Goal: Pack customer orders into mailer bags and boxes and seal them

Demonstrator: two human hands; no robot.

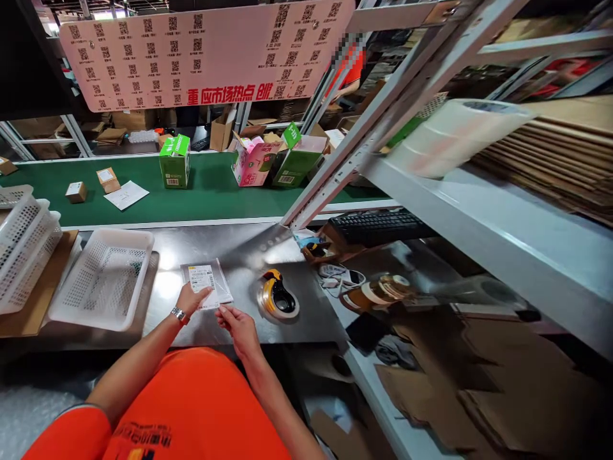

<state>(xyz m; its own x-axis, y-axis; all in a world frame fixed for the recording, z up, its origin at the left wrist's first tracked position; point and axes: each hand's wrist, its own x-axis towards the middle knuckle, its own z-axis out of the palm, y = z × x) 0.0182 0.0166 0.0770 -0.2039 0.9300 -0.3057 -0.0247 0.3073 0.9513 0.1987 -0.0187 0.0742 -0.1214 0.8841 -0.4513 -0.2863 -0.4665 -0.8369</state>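
A flat, clear plastic packet [225,289] with a white printed label [202,278] lies over the steel tabletop. My left hand [192,298], with a metal watch at its wrist, grips the packet's lower left part, thumb across the label; its other fingers are mostly hidden. At the packet's lower edge, my right hand [238,324] has thumb and forefinger pinched together, seemingly on the plastic. To the right of the hands rests a yellow and black tape dispenser [278,296] with a roll of clear tape.
A white perforated basket [103,278] stands left, beside stacked baskets [29,249]. Behind the table runs a green conveyor belt [211,207] carrying small boxes [75,192] and a green carton [175,163]. A metal shelf [479,211] juts in at right, near a keyboard [380,225].
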